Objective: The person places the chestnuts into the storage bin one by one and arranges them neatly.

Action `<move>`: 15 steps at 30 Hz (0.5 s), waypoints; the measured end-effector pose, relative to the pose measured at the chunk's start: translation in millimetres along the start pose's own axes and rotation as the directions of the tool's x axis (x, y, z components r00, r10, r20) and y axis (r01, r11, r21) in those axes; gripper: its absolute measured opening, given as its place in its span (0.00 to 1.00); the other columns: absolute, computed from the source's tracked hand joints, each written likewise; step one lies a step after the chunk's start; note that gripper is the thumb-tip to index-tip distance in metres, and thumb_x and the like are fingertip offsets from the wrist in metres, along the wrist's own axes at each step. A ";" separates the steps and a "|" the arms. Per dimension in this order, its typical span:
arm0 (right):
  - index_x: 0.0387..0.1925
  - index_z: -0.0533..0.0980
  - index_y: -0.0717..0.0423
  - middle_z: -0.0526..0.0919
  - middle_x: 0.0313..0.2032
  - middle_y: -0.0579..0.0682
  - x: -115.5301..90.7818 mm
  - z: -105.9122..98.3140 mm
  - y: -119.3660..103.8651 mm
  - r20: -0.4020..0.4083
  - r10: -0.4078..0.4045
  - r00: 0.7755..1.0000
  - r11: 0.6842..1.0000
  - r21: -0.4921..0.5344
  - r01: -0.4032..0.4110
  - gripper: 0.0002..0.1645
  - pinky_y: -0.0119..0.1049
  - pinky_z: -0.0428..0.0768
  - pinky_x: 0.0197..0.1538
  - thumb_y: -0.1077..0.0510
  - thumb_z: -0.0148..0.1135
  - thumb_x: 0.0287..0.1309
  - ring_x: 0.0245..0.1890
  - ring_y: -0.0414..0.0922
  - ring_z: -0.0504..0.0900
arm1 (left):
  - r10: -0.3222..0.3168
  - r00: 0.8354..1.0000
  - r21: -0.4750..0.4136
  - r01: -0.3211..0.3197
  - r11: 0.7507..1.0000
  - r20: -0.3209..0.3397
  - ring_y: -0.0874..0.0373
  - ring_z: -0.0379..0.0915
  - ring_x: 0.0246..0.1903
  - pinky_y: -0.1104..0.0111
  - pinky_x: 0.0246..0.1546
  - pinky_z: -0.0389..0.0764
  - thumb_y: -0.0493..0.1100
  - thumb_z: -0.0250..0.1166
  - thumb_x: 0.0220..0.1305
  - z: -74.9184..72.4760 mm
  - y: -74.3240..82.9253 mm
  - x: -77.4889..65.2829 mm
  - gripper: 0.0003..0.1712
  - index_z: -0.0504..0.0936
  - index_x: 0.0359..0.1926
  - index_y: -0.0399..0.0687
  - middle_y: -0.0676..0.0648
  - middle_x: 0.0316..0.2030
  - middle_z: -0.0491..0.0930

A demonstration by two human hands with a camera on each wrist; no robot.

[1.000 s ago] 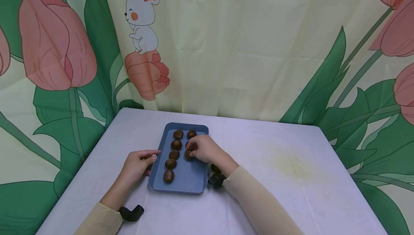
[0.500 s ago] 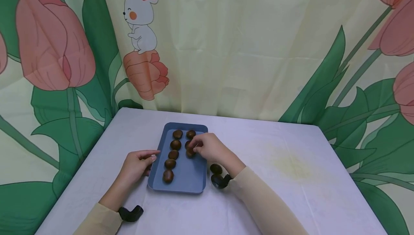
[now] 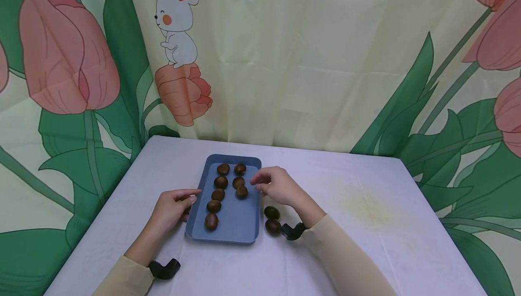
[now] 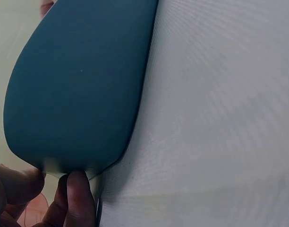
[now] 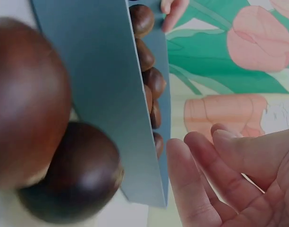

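A blue rectangular tray point(image 3: 240, 221) stands on the table with brown chestnuts in two columns. The left column has several chestnuts point(image 3: 218, 195); the right has three, the nearest chestnut point(image 3: 242, 191) touching the one behind it. My left hand point(image 3: 172, 207) touches the tray's left side with its fingertips, seen close against the blue wall in the left wrist view. Just right of the tray's right rim hovers my right hand point(image 3: 281, 187), fingers loosely bent and nothing between them in the right wrist view. Two more chestnuts lie outside the tray, a darker chestnut point(image 3: 272, 212) and a browner chestnut point(image 3: 272, 227).
A white cloth point(image 3: 366, 250) covers the table, with a yellowish stain at the right. Behind it hangs a curtain point(image 3: 305, 60) printed with tulips and a rabbit. A black wrist device point(image 3: 293, 231) on the right arm sits close beside the loose chestnuts.
My right hand set a chestnut down against the one behind it in the right column, let go and drew back right past the rim. The left hand stayed at the tray.
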State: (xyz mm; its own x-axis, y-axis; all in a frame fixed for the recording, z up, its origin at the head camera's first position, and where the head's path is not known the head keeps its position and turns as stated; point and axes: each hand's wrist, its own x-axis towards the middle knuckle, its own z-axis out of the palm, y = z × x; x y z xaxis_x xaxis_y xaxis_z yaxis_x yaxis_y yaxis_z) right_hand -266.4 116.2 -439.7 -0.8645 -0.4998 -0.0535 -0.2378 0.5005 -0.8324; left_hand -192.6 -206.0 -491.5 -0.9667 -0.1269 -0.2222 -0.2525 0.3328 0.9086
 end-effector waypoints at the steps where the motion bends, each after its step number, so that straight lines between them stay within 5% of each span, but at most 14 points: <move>1: 0.51 0.86 0.63 0.90 0.51 0.62 -1.8 -1.7 1.5 -0.003 0.007 1.000 1.000 0.011 -0.007 0.12 0.40 0.92 0.45 0.70 0.64 0.69 0.46 0.55 0.91 | 0.000 1.000 0.002 0.000 1.000 0.000 0.58 0.83 0.34 0.67 0.30 0.87 0.38 0.66 0.76 0.0 -0.1 -0.1 0.18 0.88 0.63 0.45 0.34 0.63 0.84; 15: 0.51 0.85 0.65 0.90 0.50 0.63 -25.8 -17.1 22.8 0.012 0.090 0.996 0.991 0.099 -0.091 0.12 0.42 0.93 0.45 0.70 0.65 0.68 0.42 0.52 0.90 | 0.002 1.000 -0.006 -0.002 1.000 -0.002 0.58 0.83 0.31 0.67 0.28 0.87 0.38 0.66 0.76 -0.2 -0.4 0.4 0.17 0.88 0.62 0.44 0.34 0.60 0.85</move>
State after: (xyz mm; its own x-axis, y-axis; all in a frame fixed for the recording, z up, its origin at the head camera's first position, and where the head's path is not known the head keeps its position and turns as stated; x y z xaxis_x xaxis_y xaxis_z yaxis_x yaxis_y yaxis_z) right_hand -257.1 152.6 -447.9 -0.8770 -0.4610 -0.1353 -0.1128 0.4714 -0.8746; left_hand -192.8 -206.4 -491.9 -0.9670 -0.1282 -0.2201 -0.2508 0.3277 0.9109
